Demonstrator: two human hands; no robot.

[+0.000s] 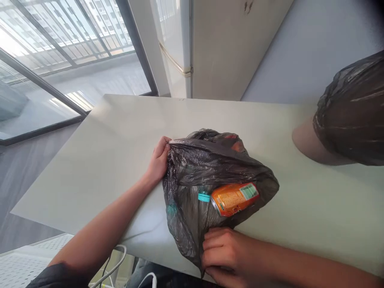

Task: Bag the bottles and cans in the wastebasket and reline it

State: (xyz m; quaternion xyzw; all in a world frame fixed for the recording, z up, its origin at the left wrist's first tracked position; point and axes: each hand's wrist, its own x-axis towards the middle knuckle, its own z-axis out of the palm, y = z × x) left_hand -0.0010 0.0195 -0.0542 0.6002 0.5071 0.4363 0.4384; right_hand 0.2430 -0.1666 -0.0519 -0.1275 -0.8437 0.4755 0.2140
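Note:
A thin black plastic bag (207, 164) lies on the white table with its mouth facing me. My left hand (161, 158) pinches the bag's rim at its far left. My right hand (223, 254) has its fingers curled on the near edge of the mouth, gripping the plastic. Inside the opening, an orange drink can (235, 199) rests on its side. Beside the can's left end is a teal bottle cap (204, 197), apparently on a clear bottle mostly hidden by the bag. Something reddish shows faintly through the plastic at the back.
The white table (120, 132) stretches to both sides. On the right stands a bin (312, 142) lined with a dark bag. A fridge (228, 48) is behind the table, and glass sliding doors (75, 60) are at left. White cables (117, 260) hang at the near edge.

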